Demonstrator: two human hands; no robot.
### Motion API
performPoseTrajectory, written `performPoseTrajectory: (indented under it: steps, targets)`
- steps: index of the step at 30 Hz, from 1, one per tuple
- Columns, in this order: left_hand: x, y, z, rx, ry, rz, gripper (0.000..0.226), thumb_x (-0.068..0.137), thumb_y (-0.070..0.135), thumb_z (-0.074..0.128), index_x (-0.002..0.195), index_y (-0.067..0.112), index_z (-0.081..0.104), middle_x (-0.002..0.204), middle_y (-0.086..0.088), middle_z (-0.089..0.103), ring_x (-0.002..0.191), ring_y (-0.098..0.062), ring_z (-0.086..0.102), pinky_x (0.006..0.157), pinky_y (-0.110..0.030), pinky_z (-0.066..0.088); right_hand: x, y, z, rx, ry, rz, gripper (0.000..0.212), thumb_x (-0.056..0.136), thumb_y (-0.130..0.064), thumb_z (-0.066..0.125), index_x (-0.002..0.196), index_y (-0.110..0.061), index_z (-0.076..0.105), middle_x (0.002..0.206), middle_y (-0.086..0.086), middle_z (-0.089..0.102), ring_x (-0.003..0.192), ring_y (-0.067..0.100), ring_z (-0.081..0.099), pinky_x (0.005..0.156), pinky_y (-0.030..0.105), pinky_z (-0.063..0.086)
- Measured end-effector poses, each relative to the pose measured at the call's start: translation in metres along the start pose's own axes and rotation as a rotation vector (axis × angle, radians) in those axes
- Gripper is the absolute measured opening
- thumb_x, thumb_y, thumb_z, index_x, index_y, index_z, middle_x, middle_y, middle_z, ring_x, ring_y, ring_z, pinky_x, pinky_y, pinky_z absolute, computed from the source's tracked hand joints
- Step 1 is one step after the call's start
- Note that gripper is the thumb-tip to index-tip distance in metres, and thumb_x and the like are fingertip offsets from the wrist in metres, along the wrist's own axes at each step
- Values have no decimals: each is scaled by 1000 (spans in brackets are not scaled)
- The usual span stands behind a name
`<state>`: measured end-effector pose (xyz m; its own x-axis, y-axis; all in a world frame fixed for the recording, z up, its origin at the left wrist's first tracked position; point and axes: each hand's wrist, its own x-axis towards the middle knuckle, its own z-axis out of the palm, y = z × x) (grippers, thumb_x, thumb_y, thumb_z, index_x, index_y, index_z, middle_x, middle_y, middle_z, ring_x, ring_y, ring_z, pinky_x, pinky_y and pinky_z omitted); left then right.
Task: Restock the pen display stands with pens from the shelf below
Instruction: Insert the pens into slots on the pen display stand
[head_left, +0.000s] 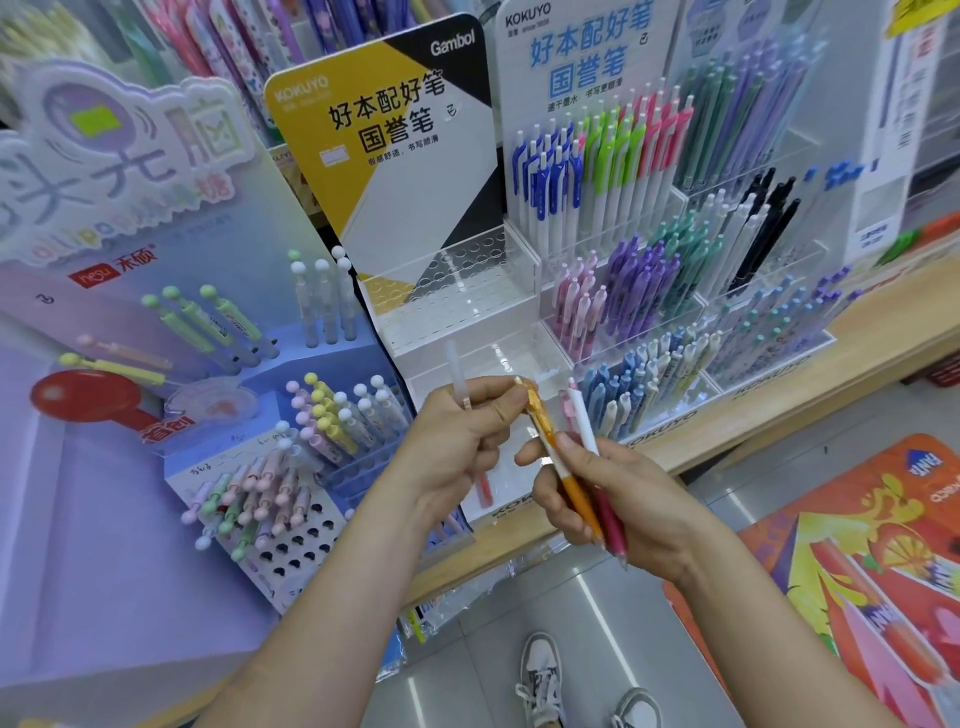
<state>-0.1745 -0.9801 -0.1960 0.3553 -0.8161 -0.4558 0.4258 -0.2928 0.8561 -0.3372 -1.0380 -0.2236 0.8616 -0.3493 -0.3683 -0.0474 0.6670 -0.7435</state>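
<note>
Right hand: fingers curled around two pens held together, an orange pen and a pink pen with a white upper barrel. Both are tilted, tips down toward the wrist, tops pointing up-left. The thumb lies across the orange barrel.

Left hand: fingers curled, gripping a clear pen with a pinkish-red lower end. It stands roughly upright and sticks out above and below the fist. Left fingertips touch the top end of the orange pen, so both hands meet on that pen.

Landmark is the empty clear stand, an acrylic rack with rows of holes and no pens in it, backed by a yellow, black and white card. Both hands and all three pens are just in front of and below this stand, none of them in its holes.

Right of the empty clear stand, touching it: a full tiered stand packed with blue, green, pink, purple and black pens.

Left of it: a purple stand holding ball-topped pens, with many holes in its front rack unfilled.

Below it: the wooden shelf edge, then tiled floor, sneakers and an orange printed mat further right.
</note>
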Motion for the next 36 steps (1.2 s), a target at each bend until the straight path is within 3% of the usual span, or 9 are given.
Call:
performPoseTrajectory:
  steps: [5, 8, 12, 16, 19, 28, 31, 34, 36]
  targets:
    - [-5, 9, 11, -612, -166, -90, 22, 94, 32, 48, 104, 14, 56, 99, -11, 61, 67, -13, 47, 53, -18, 33, -2, -13, 10, 10, 130, -80, 18, 92, -24, 53, 97, -9, 62, 67, 4, 41, 43, 8, 26, 37, 16, 19]
    - [-5, 14, 20, -702, -195, -67, 17, 89, 26, 51, 101, 15, 56, 98, -12, 60, 72, -15, 50, 64, -21, 31, -6, -18, 21, -156, 201, -134, 15, 86, -31, 62, 77, -23, 70, 63, 0, 36, 47, 11, 22, 40, 21, 15]
    - [3, 17, 34, -680, -206, 20, 21, 88, 27, 53, 104, 15, 58, 98, -10, 59, 71, -16, 53, 70, -26, 32, -18, -28, 25, -223, 296, -154, 28, 82, -33, 66, 81, -5, 60, 56, 1, 46, 39, 9, 24, 38, 18, 18]
    - [8, 21, 64, -361, -185, 176, 31, 93, 30, 51, 116, 13, 61, 97, -6, 59, 81, -17, 54, 73, -32, 42, -35, -42, 16, -127, 375, -206, 26, 78, -30, 68, 72, -5, 64, 61, 9, 57, 40, 10, 22, 39, 18, 16]
    - [7, 23, 94, 13, -185, 284, 36, 82, 35, 60, 113, 16, 63, 87, -1, 60, 79, -16, 57, 69, -34, 47, -50, -59, -1, -44, 482, -306, 23, 76, -25, 69, 67, -6, 59, 45, -2, 43, 38, 8, 20, 38, 17, 15]
    - [46, 44, 206, 298, -113, 586, 22, 77, -3, 74, 84, 15, 63, 69, 1, 62, 64, -10, 57, 61, -25, 48, -118, -133, -104, -36, 790, -581, 22, 65, -24, 76, 65, -13, 57, 46, -2, 24, 38, 10, 16, 37, 16, 18]
    - [62, 46, 258, 289, 2, 693, 32, 76, -4, 74, 94, 18, 60, 79, 4, 61, 71, -8, 56, 67, -20, 48, -147, -175, -152, -136, 868, -667, 19, 70, -19, 78, 68, -10, 61, 46, -3, 27, 39, 11, 19, 38, 17, 20]
    - [78, 51, 312, 722, 153, 1182, 28, 83, 18, 70, 109, 26, 64, 102, 5, 58, 91, -9, 55, 82, -18, 44, -176, -220, -200, -318, 935, -742, 12, 78, -8, 77, 72, -6, 67, 46, -9, 41, 40, 6, 33, 41, 14, 28]
    - [94, 46, 356, 1040, 14, 1464, 31, 86, 28, 63, 115, 19, 67, 108, 3, 62, 96, -15, 56, 89, -20, 40, -191, -249, -226, -468, 921, -762, 13, 78, -11, 79, 71, -4, 69, 49, -10, 47, 44, 4, 41, 45, 12, 32]
